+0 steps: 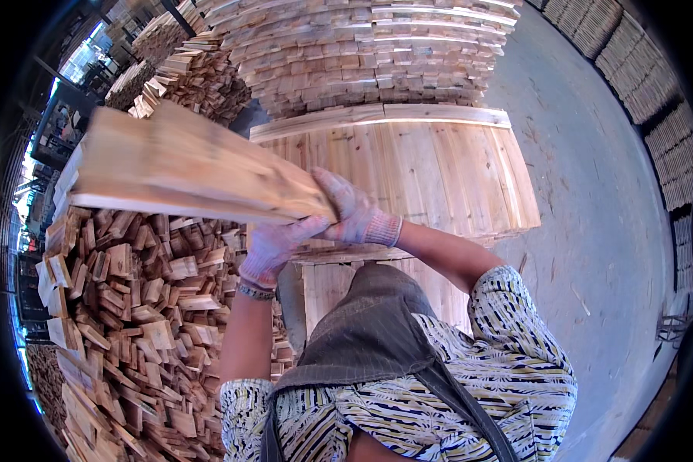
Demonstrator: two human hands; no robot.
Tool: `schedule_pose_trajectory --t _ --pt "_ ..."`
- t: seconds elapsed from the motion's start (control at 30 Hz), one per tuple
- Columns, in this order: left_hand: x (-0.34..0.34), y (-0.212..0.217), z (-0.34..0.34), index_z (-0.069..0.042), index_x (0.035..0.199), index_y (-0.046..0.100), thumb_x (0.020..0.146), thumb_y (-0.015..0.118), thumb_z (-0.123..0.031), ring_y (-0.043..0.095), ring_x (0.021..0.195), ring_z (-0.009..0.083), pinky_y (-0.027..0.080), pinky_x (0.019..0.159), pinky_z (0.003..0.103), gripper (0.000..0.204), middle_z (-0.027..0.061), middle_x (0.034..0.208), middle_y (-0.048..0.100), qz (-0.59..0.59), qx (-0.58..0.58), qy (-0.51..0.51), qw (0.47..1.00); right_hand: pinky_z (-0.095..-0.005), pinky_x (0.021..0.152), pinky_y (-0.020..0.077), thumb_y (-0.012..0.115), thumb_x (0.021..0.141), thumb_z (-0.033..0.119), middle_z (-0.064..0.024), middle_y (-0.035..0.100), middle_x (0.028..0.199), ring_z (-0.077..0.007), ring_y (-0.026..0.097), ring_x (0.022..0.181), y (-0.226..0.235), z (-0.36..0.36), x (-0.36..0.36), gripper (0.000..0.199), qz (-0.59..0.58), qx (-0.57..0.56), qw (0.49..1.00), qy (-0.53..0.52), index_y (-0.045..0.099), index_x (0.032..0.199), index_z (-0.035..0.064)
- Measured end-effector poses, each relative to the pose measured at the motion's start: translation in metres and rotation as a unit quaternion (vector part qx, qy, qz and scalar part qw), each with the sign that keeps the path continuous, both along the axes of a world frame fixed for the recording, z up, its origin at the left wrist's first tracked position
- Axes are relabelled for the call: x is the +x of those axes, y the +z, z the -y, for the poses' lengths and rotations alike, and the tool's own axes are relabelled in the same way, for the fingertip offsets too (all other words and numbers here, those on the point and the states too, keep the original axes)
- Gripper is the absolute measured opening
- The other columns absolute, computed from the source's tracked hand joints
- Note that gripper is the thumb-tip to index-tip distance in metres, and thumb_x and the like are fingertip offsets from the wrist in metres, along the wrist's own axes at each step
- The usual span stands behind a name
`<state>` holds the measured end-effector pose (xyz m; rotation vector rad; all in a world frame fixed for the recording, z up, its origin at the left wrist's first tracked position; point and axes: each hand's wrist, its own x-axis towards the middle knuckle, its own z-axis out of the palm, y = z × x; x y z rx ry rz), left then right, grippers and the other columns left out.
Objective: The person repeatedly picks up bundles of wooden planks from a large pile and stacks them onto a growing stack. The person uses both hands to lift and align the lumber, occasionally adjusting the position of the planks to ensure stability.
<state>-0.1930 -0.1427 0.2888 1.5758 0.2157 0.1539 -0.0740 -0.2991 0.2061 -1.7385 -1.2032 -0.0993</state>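
To my left lies a heap of short wood offcuts (138,308), loose and jumbled. Above it I hold a bundle of boards (185,165) raised and tilted, its near end at my hands so the long end hangs out over the heap. My left hand (273,246) cups it from beneath, taking the weight; my right hand (358,212) clamps over the top edge to steady it. Ahead, flat boards (431,165) are laid side by side on a neat stack, with the concrete floor (593,231) to the right.
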Motion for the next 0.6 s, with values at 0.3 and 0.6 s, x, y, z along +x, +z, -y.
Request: schedule_pose_trajectory --t 0.3,0.6 --pt "0.111 -0.053 0.040 -0.002 0.144 0.044 0.074 0.091 -0.022 0.060 0.117 0.0198 0.053 0.098 0.034 0.087 0.0097 0.133 0.060 -0.093 0.018 -0.018 0.995 -0.0407 0.115 0.0385 0.092 0.059 0.047 -0.0251 0.047 0.145 -0.0368 0.045 0.138 -0.052 0.024 0.092 0.123 -0.234 -0.088 0.968 0.013 0.027 0.154 0.0015" --pt "0.096 0.000 0.019 -0.007 0.130 0.054 0.075 0.085 -0.033 0.057 0.122 0.0275 0.045 0.106 0.043 0.069 0.0145 0.128 0.060 -0.159 0.532 -0.057 0.829 -0.0430 0.101 0.0480 0.096 0.060 0.027 -0.0259 0.057 0.133 -0.0363 0.058 0.122 -0.075 0.191 0.185 0.112 -0.129 -0.303 0.938 -0.109 0.035 0.149 -0.0007"
